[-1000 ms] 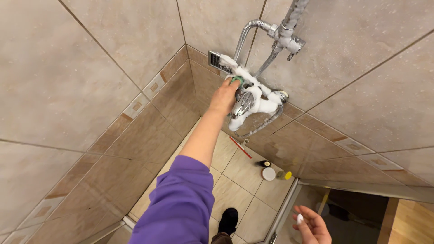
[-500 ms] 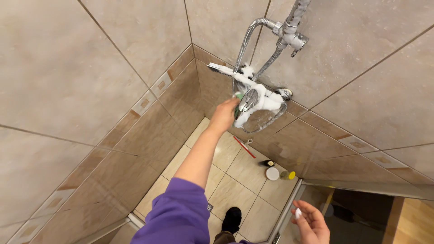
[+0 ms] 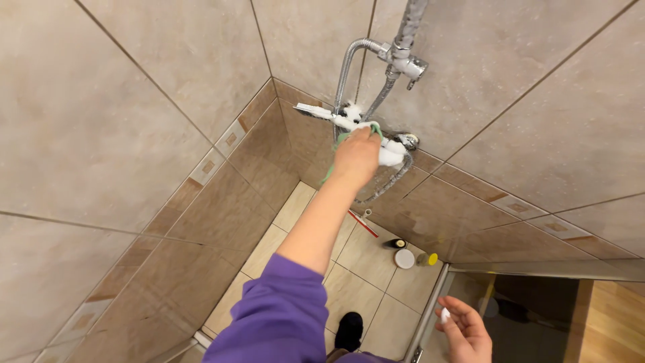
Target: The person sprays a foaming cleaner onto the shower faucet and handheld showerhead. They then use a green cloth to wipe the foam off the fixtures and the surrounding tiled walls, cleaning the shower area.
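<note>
My left hand [image 3: 356,156] has slid up from the side of the foamy shower mixer [image 3: 388,149] onto its top, fingers clamped on the green sponge [image 3: 371,128] — the scrubbing now covers the upper face. My right hand [image 3: 465,327] hangs loosely open by the glass door, a dab of foam on one fingertip.

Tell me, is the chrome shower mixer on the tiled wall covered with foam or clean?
Covered with foam. White lather clings to the chrome shower mixer beside the left hand, which presses a green cloth on it.

I count two hands, left [image 3: 356,156] and right [image 3: 467,331], one green sponge [image 3: 371,128], one foamy faucet [image 3: 393,151], three bottles [image 3: 406,254].
</note>
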